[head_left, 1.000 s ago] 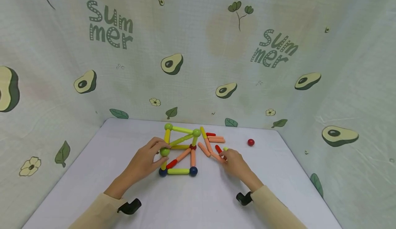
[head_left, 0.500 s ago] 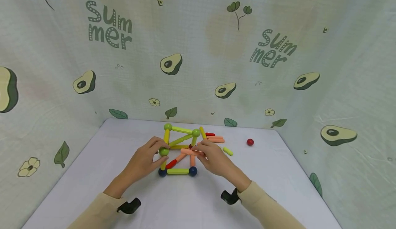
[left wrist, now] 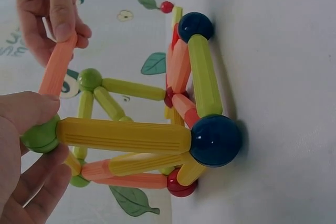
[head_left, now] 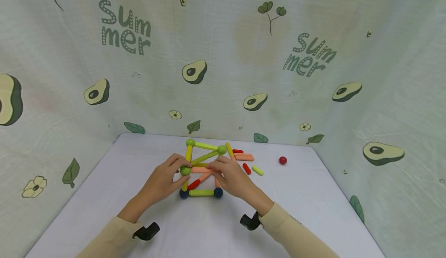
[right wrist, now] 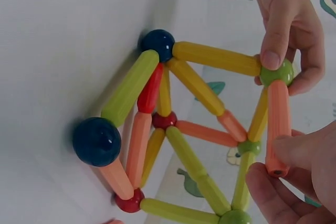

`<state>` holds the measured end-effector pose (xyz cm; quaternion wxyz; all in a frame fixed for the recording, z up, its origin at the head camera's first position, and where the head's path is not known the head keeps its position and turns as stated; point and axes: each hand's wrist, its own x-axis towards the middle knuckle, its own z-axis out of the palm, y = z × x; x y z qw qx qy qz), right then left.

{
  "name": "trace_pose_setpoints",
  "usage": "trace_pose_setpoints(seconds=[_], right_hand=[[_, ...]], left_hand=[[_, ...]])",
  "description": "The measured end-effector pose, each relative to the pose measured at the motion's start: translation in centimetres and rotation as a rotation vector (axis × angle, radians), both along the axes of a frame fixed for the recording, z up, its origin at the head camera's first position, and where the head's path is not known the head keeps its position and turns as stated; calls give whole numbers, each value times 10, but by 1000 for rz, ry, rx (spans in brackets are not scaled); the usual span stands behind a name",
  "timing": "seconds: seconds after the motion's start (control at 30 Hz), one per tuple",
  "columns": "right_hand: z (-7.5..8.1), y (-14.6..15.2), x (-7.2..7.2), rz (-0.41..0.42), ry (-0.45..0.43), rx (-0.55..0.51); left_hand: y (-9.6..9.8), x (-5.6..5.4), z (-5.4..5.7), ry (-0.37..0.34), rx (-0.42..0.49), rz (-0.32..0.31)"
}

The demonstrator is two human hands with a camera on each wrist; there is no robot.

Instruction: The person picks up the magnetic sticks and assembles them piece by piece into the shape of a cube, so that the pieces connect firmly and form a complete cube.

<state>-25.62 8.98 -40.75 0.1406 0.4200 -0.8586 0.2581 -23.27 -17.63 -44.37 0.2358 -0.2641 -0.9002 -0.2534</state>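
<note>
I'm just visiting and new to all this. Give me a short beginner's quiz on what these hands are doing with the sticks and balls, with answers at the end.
1. Short answer: what colour is the stick in the right hand's grip?
2. True or false: the lone red ball at the far right touches the frame.
3. Fill in: the left hand pinches a green ______.

Key
1. Salmon, or orange-pink.
2. False: the red ball lies on the table, apart from the frame.
3. Ball.
</note>
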Motion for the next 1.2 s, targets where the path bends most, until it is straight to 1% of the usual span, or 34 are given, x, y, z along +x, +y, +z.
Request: trace_pose_setpoints(seconds=[0.17, 0.3, 0.37, 0.5, 0.63, 0.7, 0.77, 0.87, 0.97, 1.1, 1.17, 1.2], right_hand=[[1, 0, -1, 0, -7, -7], [0, 2, -1, -5, -15, -12], [-1, 3, 0, -8, -18, -13], [0, 5, 1, -6, -23, -25], [0, 10, 1, 13, -22, -14], [0, 18, -1, 12, -24, 0], [-2, 32, -6, -9, -28, 14], [-7, 65, -21, -94, -31, 24], [-15, 106, -43, -247, -52, 52], [-29, 160, -73, -449, -105, 138], [-35, 181, -86, -514, -135, 172], [-38, 189, -92, -533, -147, 184]], left_hand=[[1, -1, 0, 30, -14, 11], [4, -6, -1, 73, -38, 19], [6, -8, 0, 80, -41, 10], [13, -11, 2, 61, -43, -11], [16, -11, 3, 47, -37, -19], [17, -10, 3, 46, -35, -15], [17, -10, 3, 45, -31, -12], [17, -10, 4, 47, -26, -6], [18, -10, 6, 47, -23, -2], [18, -10, 7, 40, -30, -1], [18, -10, 7, 36, -32, -2], [18, -9, 8, 34, -34, -1]])
